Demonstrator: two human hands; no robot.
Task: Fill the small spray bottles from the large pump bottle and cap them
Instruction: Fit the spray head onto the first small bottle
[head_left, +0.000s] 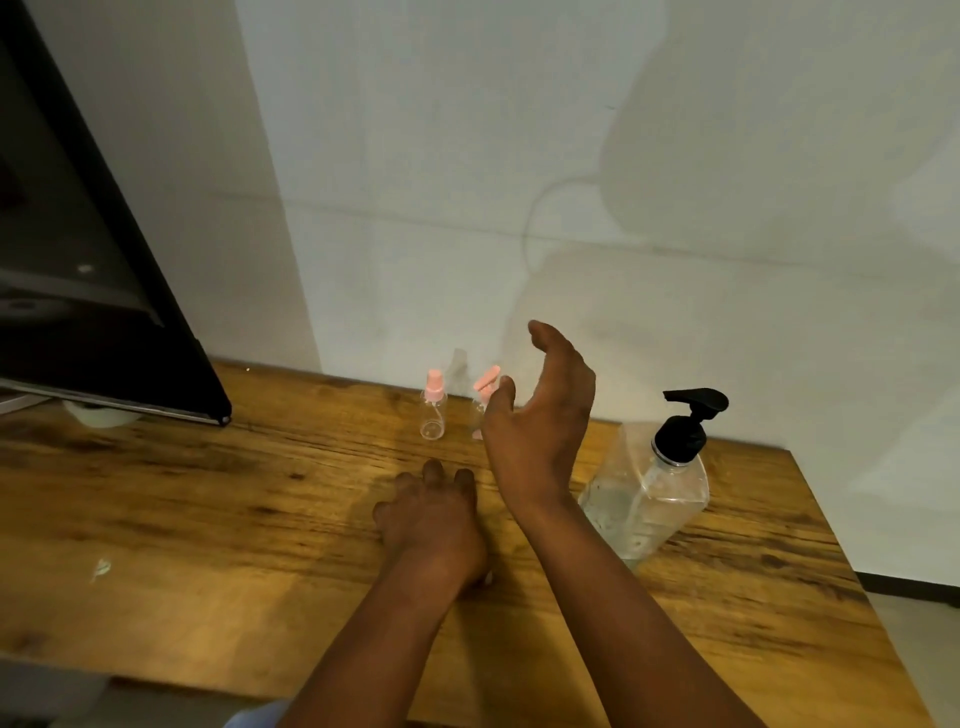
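Worn wooden table (208, 499); black-framed monitor (93, 291) at ten o'clock, small pale scrap (100, 569) at eight o'clock, white wall (571, 156) at twelve.

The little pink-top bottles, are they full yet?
Not that I can see. The left little bottle stands capped and looks clear, so I can't tell if liquid is inside. The other little bottle is partly hidden behind the raised right hand. Both hands hold nothing; the left hand rests on the table. The big pump bottle stands untouched, so the filling seems left to do.
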